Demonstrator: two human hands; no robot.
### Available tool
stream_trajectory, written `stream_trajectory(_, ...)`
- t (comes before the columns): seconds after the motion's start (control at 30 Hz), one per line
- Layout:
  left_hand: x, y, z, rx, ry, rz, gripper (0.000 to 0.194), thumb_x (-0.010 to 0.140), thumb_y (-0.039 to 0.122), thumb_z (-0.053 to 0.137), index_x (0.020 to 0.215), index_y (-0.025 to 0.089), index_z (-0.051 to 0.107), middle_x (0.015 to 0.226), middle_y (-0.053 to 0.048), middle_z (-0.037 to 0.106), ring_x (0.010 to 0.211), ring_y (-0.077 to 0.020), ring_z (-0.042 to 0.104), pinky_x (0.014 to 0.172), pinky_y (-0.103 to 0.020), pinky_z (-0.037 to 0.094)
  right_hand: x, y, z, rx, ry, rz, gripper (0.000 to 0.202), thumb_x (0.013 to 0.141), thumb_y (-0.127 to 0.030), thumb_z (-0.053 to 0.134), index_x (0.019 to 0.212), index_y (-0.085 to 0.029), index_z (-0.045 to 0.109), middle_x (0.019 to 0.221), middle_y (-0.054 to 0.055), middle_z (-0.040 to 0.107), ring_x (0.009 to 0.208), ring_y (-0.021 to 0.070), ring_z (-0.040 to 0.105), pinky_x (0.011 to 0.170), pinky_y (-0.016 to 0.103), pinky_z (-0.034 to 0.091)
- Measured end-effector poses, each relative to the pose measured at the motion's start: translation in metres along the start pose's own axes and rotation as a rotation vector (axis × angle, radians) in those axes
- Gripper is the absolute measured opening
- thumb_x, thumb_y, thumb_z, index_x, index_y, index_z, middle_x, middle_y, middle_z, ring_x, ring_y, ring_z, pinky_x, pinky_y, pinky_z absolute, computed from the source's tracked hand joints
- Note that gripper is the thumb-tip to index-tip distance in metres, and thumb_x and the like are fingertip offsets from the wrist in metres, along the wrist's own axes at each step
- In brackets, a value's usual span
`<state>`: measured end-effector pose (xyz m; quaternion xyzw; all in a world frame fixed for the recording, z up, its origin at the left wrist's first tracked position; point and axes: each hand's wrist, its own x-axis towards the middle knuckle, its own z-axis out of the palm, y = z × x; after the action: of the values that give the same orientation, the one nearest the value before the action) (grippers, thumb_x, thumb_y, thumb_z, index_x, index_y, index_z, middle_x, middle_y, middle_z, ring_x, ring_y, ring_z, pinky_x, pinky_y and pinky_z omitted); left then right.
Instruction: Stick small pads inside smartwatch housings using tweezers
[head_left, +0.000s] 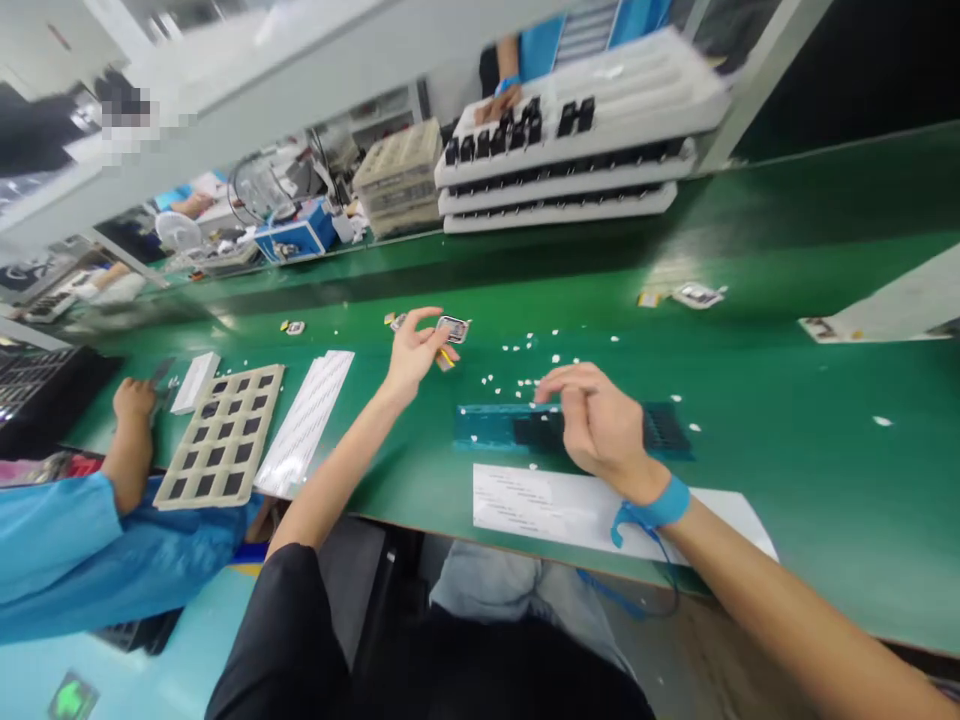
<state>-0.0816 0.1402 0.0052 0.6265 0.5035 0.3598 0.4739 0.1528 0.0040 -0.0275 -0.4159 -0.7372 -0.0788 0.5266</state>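
Observation:
My left hand (414, 352) pinches a small rectangular part with a metal frame (453, 330), and a yellow-edged tab (447, 358) shows just below it. My right hand (596, 420), with a blue strap at its wrist, is over a translucent blue tray (487, 428) that holds dark pieces. Its fingers are bent together; whether they hold anything is too small to make out. Small white bits (556, 358) lie scattered on the green table (787, 430) around the tray. A white printed sheet (517, 497) lies along the near side of the blue tray.
Left are a beige compartment tray (247, 440), white strips (311, 415), a white box (196, 382) and a co-worker's hand (135, 400). Stacked white trays (555, 190) with black parts stand behind, with another person's hand (499, 103). A similar part (699, 294) lies back right.

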Motion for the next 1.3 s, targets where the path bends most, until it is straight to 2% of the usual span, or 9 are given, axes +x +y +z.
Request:
stream_trajectory(0.1, -0.064, 0.002, 0.036, -0.29, -0.117, -0.035, 0.043, 0.094, 0.051, 0.077, 0.118, 0.024, 0.053, 0.086, 0.002, 0.079, 0.07, -0.0167, 0.081, 0.065, -0.026, 0.062, -0.006, -0.002, -0.002, 0.009, -0.002, 0.068, 0.022, 0.109, -0.014, 0.049, 0.121, -0.019, 0.067, 0.08, -0.001, 0.071, 0.059, 0.0105, 0.061, 0.058, 0.026, 0.053)
stream_trajectory(0.17, -0.093, 0.007, 0.053, -0.461, -0.198, -0.059, 0.049, 0.088, 0.054, 0.083, 0.104, 0.024, 0.048, 0.086, 0.003, 0.08, 0.067, -0.0173, 0.082, 0.067, -0.026, 0.063, -0.008, -0.004, -0.002, 0.017, -0.037, 0.066, 0.02, 0.106, -0.019, 0.061, 0.125, -0.02, 0.069, 0.079, -0.002, 0.07, 0.057, 0.0094, 0.059, 0.056, 0.025, 0.049)
stream_trajectory(0.3, -0.118, 0.018, 0.065, -0.526, -0.206, -0.053, 0.047, 0.091, 0.052, 0.083, 0.106, 0.026, 0.046, 0.084, 0.006, 0.078, 0.065, -0.0157, 0.082, 0.069, -0.027, 0.064, -0.007, -0.01, -0.003, 0.034, -0.092, 0.031, 0.017, 0.102, -0.02, 0.071, 0.118, -0.026, 0.071, 0.084, -0.003, 0.074, 0.059, 0.0081, 0.06, 0.053, 0.024, 0.046)
stream_trajectory(0.43, -0.128, 0.023, 0.068, -0.521, -0.103, 0.014, 0.038, 0.097, 0.05, 0.077, 0.114, 0.026, 0.053, 0.093, 0.003, 0.079, 0.065, -0.0136, 0.081, 0.068, -0.027, 0.066, -0.004, -0.016, -0.004, 0.04, -0.088, 0.005, 0.008, 0.102, -0.021, 0.072, 0.104, -0.025, 0.066, 0.085, -0.004, 0.076, 0.054, 0.0065, 0.057, 0.045, 0.025, 0.039)
stream_trajectory(0.63, -0.138, 0.021, 0.075, -0.464, -0.033, 0.014, 0.04, 0.096, 0.055, 0.078, 0.112, 0.026, 0.055, 0.089, 0.004, 0.078, 0.071, -0.0142, 0.082, 0.071, -0.028, 0.069, -0.002, -0.024, -0.009, -0.005, -0.133, 0.015, 0.015, 0.101, -0.018, 0.072, 0.113, -0.027, 0.072, 0.085, -0.003, 0.078, 0.062, 0.0097, 0.068, 0.05, 0.025, 0.045)
stream_trajectory(0.97, -0.137, 0.018, 0.072, -0.353, 0.057, 0.044, 0.031, 0.098, 0.044, 0.077, 0.104, 0.025, 0.053, 0.084, 0.005, 0.077, 0.064, -0.0111, 0.079, 0.062, -0.023, 0.063, 0.001, -0.026, -0.01, 0.134, -0.22, 0.099, 0.02, 0.104, -0.016, 0.068, 0.116, -0.032, 0.07, 0.093, -0.006, 0.08, 0.058, 0.009, 0.065, 0.05, 0.027, 0.048)
stream_trajectory(1.07, -0.134, 0.016, 0.068, -0.367, 0.027, 0.016, 0.034, 0.095, 0.041, 0.079, 0.099, 0.026, 0.048, 0.083, 0.007, 0.074, 0.061, -0.0107, 0.078, 0.054, -0.021, 0.057, -0.001, -0.024, -0.01, 0.123, -0.226, 0.141, 0.018, 0.105, -0.016, 0.066, 0.112, -0.032, 0.069, 0.094, -0.005, 0.08, 0.061, 0.01, 0.067, 0.05, 0.028, 0.047)
stream_trajectory(1.2, -0.133, 0.015, 0.062, -0.271, -0.116, 0.023, 0.012, 0.098, 0.032, 0.071, 0.106, 0.025, 0.065, 0.083, 0.005, 0.073, 0.055, -0.009, 0.073, 0.053, -0.022, 0.053, -0.005, -0.02, -0.009, -0.022, -0.226, 0.045, 0.022, 0.104, -0.012, 0.064, 0.116, -0.03, 0.068, 0.099, -0.003, 0.081, 0.077, 0.0111, 0.075, 0.06, 0.025, 0.054)
stream_trajectory(1.3, -0.129, 0.016, 0.059, -0.257, -0.185, -0.017, 0.009, 0.098, 0.03, 0.068, 0.101, 0.023, 0.074, 0.085, 0.002, 0.075, 0.056, -0.0106, 0.072, 0.051, -0.024, 0.052, -0.008, -0.015, -0.009, -0.09, -0.202, -0.04, 0.025, 0.104, -0.011, 0.063, 0.122, -0.029, 0.07, 0.104, -0.002, 0.082, 0.084, 0.0096, 0.077, 0.064, 0.022, 0.056)
